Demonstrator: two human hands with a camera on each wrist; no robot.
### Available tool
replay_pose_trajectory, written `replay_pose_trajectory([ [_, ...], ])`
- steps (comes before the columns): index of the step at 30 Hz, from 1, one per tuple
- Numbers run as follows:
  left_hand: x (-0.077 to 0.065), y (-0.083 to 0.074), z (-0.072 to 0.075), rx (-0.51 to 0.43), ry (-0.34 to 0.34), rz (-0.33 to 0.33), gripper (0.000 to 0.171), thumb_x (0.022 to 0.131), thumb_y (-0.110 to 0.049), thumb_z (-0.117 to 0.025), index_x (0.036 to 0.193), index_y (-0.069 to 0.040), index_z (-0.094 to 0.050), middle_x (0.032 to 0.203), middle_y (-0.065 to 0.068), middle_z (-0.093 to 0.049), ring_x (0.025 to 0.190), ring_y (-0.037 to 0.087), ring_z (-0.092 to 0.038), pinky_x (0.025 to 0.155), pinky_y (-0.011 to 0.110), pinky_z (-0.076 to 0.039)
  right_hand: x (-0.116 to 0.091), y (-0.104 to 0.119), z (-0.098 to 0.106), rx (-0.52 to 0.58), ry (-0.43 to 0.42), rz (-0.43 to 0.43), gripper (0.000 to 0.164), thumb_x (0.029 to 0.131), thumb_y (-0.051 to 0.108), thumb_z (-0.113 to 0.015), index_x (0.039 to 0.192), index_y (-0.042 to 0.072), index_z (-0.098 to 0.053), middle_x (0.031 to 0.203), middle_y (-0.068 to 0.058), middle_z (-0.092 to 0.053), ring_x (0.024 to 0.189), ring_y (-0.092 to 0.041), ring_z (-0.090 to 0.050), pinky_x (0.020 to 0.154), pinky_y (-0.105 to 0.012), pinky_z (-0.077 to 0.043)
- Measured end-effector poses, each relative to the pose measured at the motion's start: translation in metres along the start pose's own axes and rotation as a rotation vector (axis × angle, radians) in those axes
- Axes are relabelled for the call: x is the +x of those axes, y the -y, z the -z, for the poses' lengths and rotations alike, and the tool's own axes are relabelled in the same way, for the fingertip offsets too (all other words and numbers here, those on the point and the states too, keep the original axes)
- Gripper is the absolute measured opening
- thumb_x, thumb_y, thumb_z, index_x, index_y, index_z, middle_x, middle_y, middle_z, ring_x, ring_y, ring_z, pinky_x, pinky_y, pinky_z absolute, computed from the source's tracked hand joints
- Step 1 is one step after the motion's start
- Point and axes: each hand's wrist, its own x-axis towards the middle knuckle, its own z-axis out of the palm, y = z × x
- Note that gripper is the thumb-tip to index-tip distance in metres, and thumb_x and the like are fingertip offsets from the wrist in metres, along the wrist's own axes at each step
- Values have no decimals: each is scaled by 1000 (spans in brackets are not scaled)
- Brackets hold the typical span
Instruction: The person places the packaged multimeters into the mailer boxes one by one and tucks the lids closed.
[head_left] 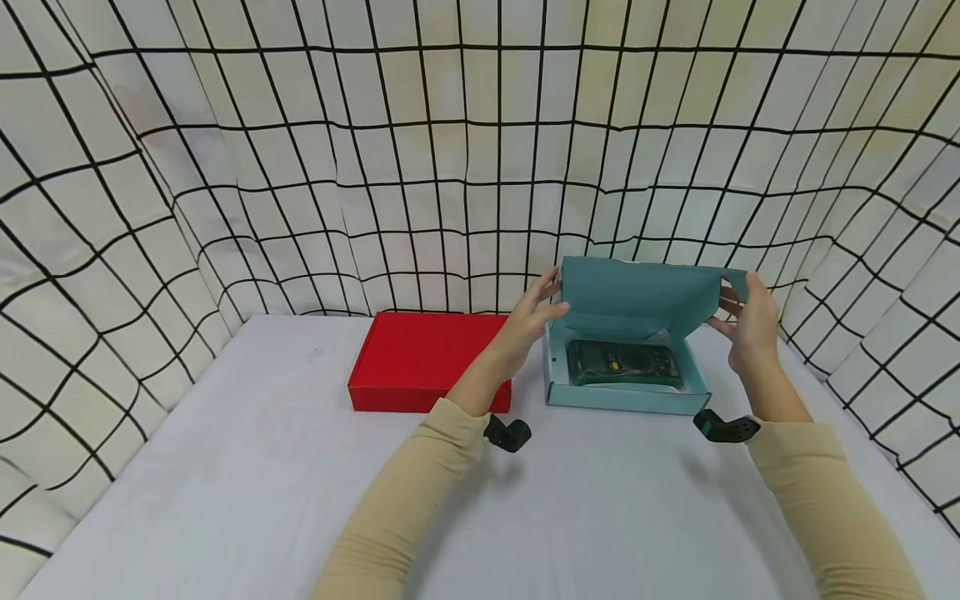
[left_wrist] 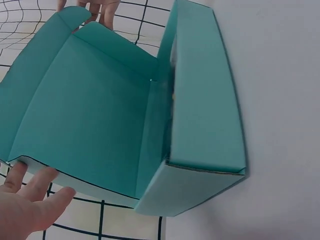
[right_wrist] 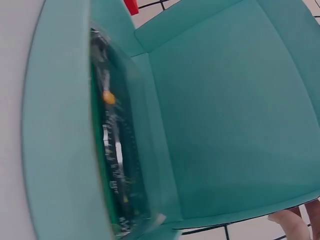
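Note:
An open teal cardboard box (head_left: 626, 398) stands on the table, its lid (head_left: 637, 292) raised at the back. Inside lies a dark device with an orange spot (head_left: 622, 363), wrapped in clear plastic. My left hand (head_left: 525, 321) is at the lid's left side, fingers fairly straight, with fingertips right at the side flap's edge in the left wrist view. On the opposite side, my right hand (head_left: 752, 329) has its fingers against the lid's right flap, partly hidden behind it. In the right wrist view only some fingertips (right_wrist: 290, 222) show, along the lid's edge.
A closed red box (head_left: 427, 354) lies left of the teal one, partly behind my left forearm. White cloth covers the table (head_left: 262, 467). Behind and at both sides rise white walls with a black grid (head_left: 420, 150). Each wrist wears a black camera (head_left: 507, 434).

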Motion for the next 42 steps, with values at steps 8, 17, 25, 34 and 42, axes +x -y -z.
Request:
replay_pose_trajectory([
  [8,-13,15,-1,-26,-7,-9,68,104,-24,-46,165,-16,-17,165,13,-23,151,31,-21,119,64,-17,-2,-21,-3,99,-8,9,38,110,44,-33,112,20,-62,117,2,-55,112,-14,-52,113,-47,-39],
  [17,-23,27,-3,8,18,-27,69,103,-20,-48,164,-13,-18,162,18,-24,149,32,-23,120,61,-18,-4,-37,7,136,41,61,41,109,39,-32,115,14,-65,115,1,-58,112,-14,-53,99,-38,-43],
  [25,-29,28,-3,43,10,-29,66,104,-21,-46,164,-13,-20,160,17,-28,148,32,-24,119,59,-21,-7,-45,12,154,89,140,44,109,36,-34,119,12,-68,108,0,-64,111,-17,-54,90,-34,-45],
  [34,-41,29,-7,155,28,-21,62,106,-25,-42,164,-13,-22,158,17,-31,146,33,-28,117,62,-24,-14,-57,19,249,80,179,42,108,31,-35,114,9,-69,98,0,-67,106,-19,-57,84,-26,-53],
  [42,-50,22,-6,217,51,-27,61,106,-23,-41,163,-10,-24,162,15,-28,145,33,-30,115,61,-29,-16,-61,21,288,151,176,40,107,32,-35,113,14,-70,98,2,-68,108,-18,-56,89,-27,-52],
])
